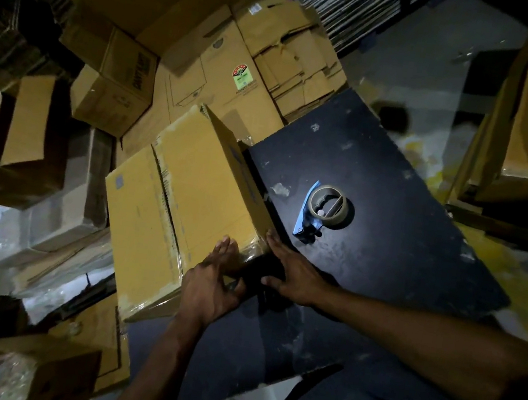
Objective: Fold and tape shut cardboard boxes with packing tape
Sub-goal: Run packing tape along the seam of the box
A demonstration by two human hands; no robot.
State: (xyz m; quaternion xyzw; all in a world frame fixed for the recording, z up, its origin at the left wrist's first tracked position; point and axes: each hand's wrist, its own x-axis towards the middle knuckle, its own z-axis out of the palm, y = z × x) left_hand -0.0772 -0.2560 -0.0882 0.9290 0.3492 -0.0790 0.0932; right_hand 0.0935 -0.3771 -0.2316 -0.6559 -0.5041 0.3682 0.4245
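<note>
The cardboard box sits at approx 9 o'clock of the dark table, half on the table's left edge and half out over the stacked cartons that fill 10–12 o'clock. Its top flaps look folded down w/ a centre seam running lengthwise; shiny tape seems to show along the near edges, though the dim light makes it hard to confirm.

Left hand lies flat on the box's near corner, fingers straight and spread, pressing rather than gripping. Right hand is also flat and wide, fingertips touching the box's corner at the table side, palm on the table. Neither hand holds anything.

Tape dispenser, blue handle w/ roll mounted, lies on the table at approx 1 o'clock from the right hand, near but not touching the box.

Step in hand, by my read: smoothing tape down at the corner, or squaring the box before the next strip. To do it well: keep both palms flat, rub the tape ends firmly over the edge so they bond w/o bubbles, hold the flaps flush so the seam doesn't gap, and steady the overhanging side since part of the box lacks table support. Dispenser is in easy reach for the right hand.
</note>
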